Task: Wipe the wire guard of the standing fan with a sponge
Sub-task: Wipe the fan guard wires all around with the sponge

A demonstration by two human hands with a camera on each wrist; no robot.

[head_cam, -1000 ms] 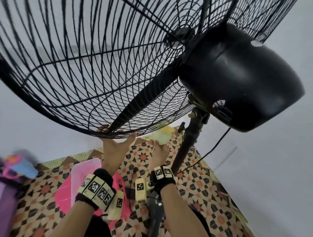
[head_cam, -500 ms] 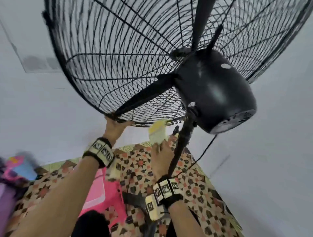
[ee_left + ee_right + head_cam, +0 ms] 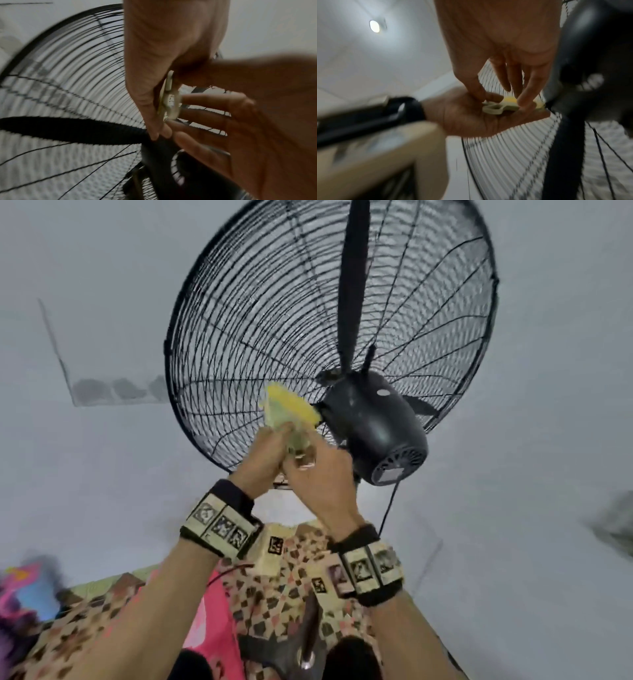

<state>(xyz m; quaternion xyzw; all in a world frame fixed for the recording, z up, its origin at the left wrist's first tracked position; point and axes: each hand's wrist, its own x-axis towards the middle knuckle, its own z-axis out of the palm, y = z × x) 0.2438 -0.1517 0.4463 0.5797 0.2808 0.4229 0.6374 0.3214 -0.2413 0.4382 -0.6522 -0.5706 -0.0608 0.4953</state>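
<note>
The black wire guard of the standing fan fills the upper head view, seen from behind. A yellow sponge with a pale green underside lies against the guard's back, just left of the motor housing. Both hands meet at its lower end. My left hand holds it from the left, and my right hand pinches it from the right. In the right wrist view the right fingertips pinch the sponge over the left palm. The left wrist view shows the sponge's pale edge between both hands.
A black fan blade stands upright inside the guard. The power cord hangs below the housing, and the fan pole runs down between my forearms. A patterned floor mat and a pink item lie below. White walls surround.
My left hand has let go of the guard's lower rim and joined the right hand on the sponge. Both hands rose with the sponge to the guard beside the motor.
</note>
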